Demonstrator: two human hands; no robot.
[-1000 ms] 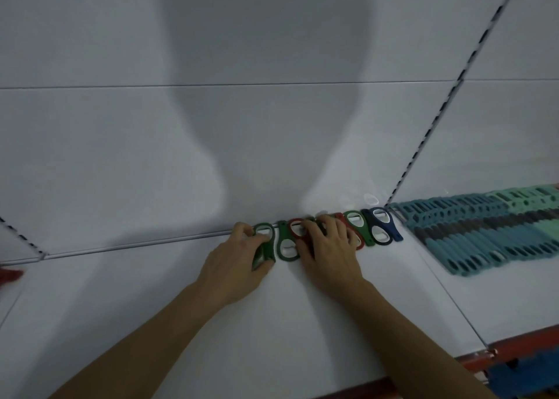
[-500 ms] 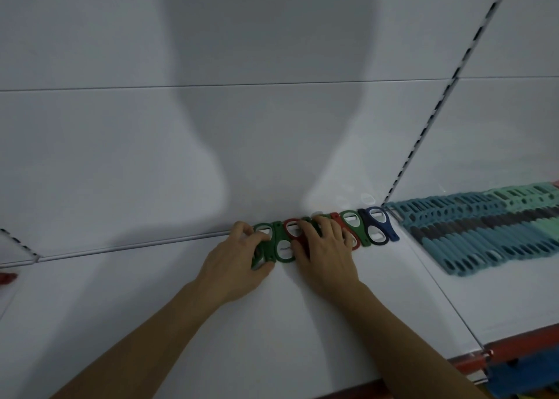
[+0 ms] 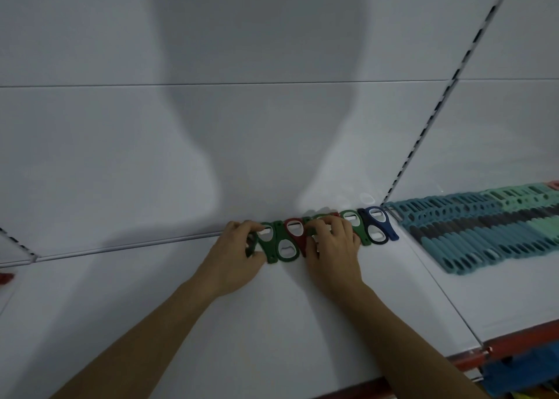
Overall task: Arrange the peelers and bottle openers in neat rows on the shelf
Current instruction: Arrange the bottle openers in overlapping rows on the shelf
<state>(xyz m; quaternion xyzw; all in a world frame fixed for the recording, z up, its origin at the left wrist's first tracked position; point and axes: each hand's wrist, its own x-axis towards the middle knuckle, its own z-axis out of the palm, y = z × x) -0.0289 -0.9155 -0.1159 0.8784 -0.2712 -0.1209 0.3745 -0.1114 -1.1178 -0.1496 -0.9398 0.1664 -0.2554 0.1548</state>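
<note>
A row of bottle openers lies along the back of the white shelf [image 3: 272, 332]: green ones [image 3: 285, 249], a red one [image 3: 295, 232] and dark blue ones [image 3: 379, 227] at the right end. My left hand [image 3: 236, 259] pinches the leftmost green opener [image 3: 266, 237], fingers over its top and thumb below it. My right hand [image 3: 334, 250] lies over the middle openers with bent fingers on their far ends and the thumb at their near ends, hiding most of them. Teal and blue peelers [image 3: 484, 235] lie in dense rows on the neighbouring shelf to the right.
The white back panel rises right behind the openers. A slotted upright [image 3: 423, 135] divides this shelf bay from the right one. The shelf's red front edge [image 3: 514, 348] shows at the lower right. A small red object [image 3: 4, 277] sits at the far left edge.
The leftmost green openers have shifted rightward, closing up against the red one. Both hands have kept their places on the row; the view has drifted slightly.
</note>
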